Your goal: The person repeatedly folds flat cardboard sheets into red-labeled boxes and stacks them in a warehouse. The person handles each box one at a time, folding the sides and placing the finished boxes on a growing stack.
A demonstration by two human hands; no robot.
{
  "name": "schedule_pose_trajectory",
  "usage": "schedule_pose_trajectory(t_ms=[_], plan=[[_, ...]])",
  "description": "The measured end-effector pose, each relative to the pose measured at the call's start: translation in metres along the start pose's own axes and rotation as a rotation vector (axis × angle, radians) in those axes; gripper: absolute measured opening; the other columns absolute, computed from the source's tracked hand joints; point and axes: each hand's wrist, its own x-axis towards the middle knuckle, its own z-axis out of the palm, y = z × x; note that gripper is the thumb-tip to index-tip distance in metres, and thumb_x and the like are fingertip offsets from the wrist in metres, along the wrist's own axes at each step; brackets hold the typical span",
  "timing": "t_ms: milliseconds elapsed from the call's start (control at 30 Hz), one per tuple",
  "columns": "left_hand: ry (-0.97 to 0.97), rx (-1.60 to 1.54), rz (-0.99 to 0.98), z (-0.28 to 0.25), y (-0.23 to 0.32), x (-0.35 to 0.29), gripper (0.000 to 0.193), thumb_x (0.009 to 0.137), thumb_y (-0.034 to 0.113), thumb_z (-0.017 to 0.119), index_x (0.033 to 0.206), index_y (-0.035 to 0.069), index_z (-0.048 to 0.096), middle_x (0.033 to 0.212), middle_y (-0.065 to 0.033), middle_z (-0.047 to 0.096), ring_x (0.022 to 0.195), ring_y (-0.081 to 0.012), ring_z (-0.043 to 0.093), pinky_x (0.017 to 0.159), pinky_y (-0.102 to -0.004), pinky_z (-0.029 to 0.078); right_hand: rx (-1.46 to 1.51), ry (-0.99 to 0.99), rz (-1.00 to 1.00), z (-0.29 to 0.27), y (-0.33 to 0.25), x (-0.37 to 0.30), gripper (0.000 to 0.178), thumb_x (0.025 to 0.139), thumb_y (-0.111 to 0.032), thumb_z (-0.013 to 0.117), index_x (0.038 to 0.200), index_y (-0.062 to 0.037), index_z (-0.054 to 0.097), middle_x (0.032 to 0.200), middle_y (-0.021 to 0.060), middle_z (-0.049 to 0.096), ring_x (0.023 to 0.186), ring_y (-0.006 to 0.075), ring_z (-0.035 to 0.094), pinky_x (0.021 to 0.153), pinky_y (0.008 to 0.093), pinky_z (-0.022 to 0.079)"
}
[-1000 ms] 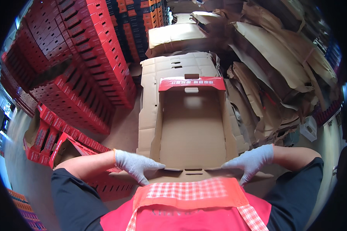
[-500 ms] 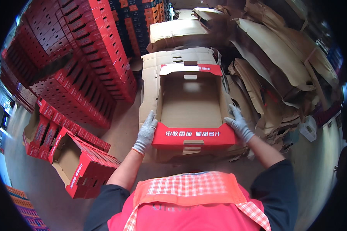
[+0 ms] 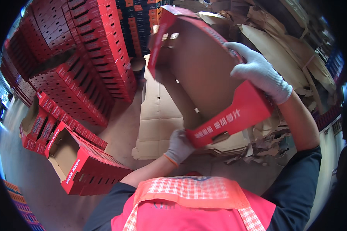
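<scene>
A red cardboard tray box [image 3: 206,71], brown inside, is held up and tilted before me, its open side turned toward the left. My right hand [image 3: 258,71], in a pale glove, grips its upper right wall, thumb on the inner side. My left hand [image 3: 179,147], gloved too, is closed at the box's lower left corner; some of its fingers are hidden there. Under the box lies a pile of flat, unfolded brown cardboard blanks [image 3: 158,127] with cut slots.
At the left stand tall stacks of red tray boxes [image 3: 100,42] and a lower group of nested red boxes [image 3: 96,169] on the floor. Dark blue and orange boxes [image 3: 138,27] are stacked behind. Brown paper-wrapped bundles [image 3: 281,50] fill the right, with torn cardboard scraps [image 3: 262,148] below.
The box has gone from lying level on the blanks to being lifted and tilted. My right hand has risen along its side; my left hand has moved down and right to its near corner.
</scene>
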Motion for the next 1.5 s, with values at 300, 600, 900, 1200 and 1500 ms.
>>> schedule_pose_trajectory(t_ms=[300, 600, 900, 1200, 1500], plan=[[-0.297, 1.743, 1.107, 0.111, 0.038, -0.089, 0.065, 0.082, 0.031, 0.074, 0.133, -0.003, 0.054, 0.128, -0.0265, 0.059, 0.115, -0.0397, 0.061, 0.101, -0.0435, 0.048, -0.317, 0.452, -0.478, 0.067, 0.002, 0.036, 0.025, 0.093, -0.02, 0.063, 0.11, -0.0024, 0.064, 0.092, 0.0186, 0.07, 0.087, 0.0275, 0.07, 0.076, 0.037, 0.055], [-0.343, 2.451, 0.786, 0.261, 0.131, -0.016, 0.086, 0.056, 0.077, 0.071, 0.09, -0.002, 0.071, 0.082, -0.0191, 0.07, 0.079, -0.0339, 0.068, 0.075, -0.0403, 0.054, -0.619, 0.459, -0.375, 0.036, 0.008, 0.009, 0.032, 0.088, -0.025, 0.068, 0.11, -0.0048, 0.058, 0.091, 0.0189, 0.07, 0.084, 0.0357, 0.069, 0.075, 0.0425, 0.054], [-0.321, 2.477, 0.933, 0.248, 0.119, -0.037, 0.08, 0.053, 0.073, 0.073, 0.079, -0.002, 0.072, 0.08, -0.0222, 0.068, 0.082, -0.0339, 0.068, 0.071, -0.0415, 0.055, -0.624, 0.063, -0.394, 0.001, 0.016, 0.001, 0.031, 0.093, -0.024, 0.061, 0.071, -0.0017, 0.065, 0.059, 0.0189, 0.058, 0.055, 0.0278, 0.063, 0.053, 0.0387, 0.047], [-0.271, 2.435, 0.984, 0.226, 0.113, -0.035, 0.106, 0.066, 0.082, 0.065, 0.12, -0.009, 0.054, 0.105, -0.0243, 0.06, 0.104, -0.0367, 0.059, 0.094, -0.0455, 0.046, -0.676, -0.042, -0.029, 0.044, 0.03, 0.063, 0.029, 0.086, -0.025, 0.053, 0.082, -0.0028, 0.072, 0.084, 0.0193, 0.07, 0.078, 0.0348, 0.068, 0.075, 0.0401, 0.053], [-0.392, 1.332, 1.219, 0.173, 0.146, -0.045, 0.038, 0.098, 0.011, 0.053, 0.133, -0.005, 0.053, 0.128, -0.0167, 0.061, 0.109, -0.0252, 0.064, 0.095, -0.0346, 0.049, -0.427, -0.03, -0.51, 0.077, -0.018, 0.027, 0.064, 0.073, -0.031, 0.075, 0.129, -0.0038, 0.059, 0.107, 0.0197, 0.068, 0.105, 0.0389, 0.065, 0.095, 0.038, 0.05]])
